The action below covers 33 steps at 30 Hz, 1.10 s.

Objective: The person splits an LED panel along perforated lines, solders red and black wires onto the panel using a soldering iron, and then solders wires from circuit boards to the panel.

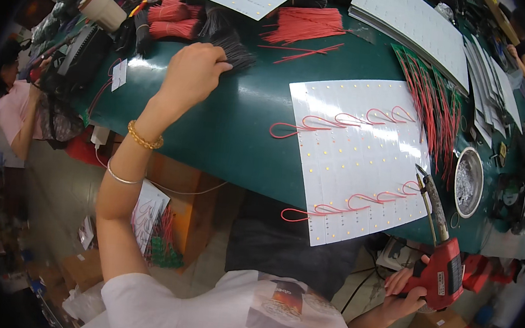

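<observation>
Round metal dish (468, 182) is sitting right of the white LED panel (357, 153) on the green table (241, 118). Red wire bundles (172, 18) are lying far left, more white panels (412, 24) stacking far right.

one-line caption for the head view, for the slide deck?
Left hand reaches into a bundle of black wires while right hand holds a red soldering gun beside a white LED panel.

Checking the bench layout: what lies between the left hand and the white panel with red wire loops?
Head view: only bare green tabletop between left hand and panel.
</observation>
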### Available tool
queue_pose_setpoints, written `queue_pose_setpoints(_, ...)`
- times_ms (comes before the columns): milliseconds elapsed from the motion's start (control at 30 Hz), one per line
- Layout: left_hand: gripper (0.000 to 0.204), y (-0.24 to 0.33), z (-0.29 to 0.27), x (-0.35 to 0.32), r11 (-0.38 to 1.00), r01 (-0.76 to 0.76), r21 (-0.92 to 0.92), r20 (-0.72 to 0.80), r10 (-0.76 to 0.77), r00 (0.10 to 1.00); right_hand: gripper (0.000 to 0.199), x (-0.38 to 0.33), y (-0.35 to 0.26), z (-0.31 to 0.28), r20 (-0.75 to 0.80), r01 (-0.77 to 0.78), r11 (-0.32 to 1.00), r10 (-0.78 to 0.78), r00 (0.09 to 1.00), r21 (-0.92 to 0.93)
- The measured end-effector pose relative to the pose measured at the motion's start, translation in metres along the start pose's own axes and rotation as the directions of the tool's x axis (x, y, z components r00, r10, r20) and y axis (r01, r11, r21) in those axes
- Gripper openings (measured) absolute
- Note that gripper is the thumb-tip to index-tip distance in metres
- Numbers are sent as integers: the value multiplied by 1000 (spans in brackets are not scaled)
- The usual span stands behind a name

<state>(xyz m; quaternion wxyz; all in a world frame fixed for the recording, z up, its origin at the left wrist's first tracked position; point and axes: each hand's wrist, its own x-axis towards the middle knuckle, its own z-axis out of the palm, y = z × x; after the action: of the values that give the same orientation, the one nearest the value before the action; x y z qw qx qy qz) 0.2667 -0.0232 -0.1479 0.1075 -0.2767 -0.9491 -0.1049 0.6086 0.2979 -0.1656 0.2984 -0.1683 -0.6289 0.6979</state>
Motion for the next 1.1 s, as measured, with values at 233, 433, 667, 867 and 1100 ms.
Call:
queue_pose_setpoints(233, 11, 13, -6, -4, 999, -51, -1, -271, 49, 961, 73, 9, -6, -8, 146, 218, 946, -187, 972, -240)
queue_pose_setpoints(433, 10, 12, 0, -4, 999, -27, -27, -194, 21, 981, 65, 8, -16, 11, 187, 289, 880, -233, 954, -378)
queue_pose_setpoints(667, 8, 24, 5, -8, 986, -120, -117, -361, 71, 930, 55, 15, -15, 50, 154, 157, 928, -110, 982, -337)
queue_pose_setpoints(867, 4, 68, -10, -32, 751, 29, -660, -31, -66, 997, 87, 8, -4, 67, 105, -43, 978, 66, 992, -205)
queue_pose_setpoints(1100, 9, 89, 5, -56, 683, 235, -692, 201, -130, 971, 104, 0, 17, 53, 301, -336, 940, 340, 891, -65)
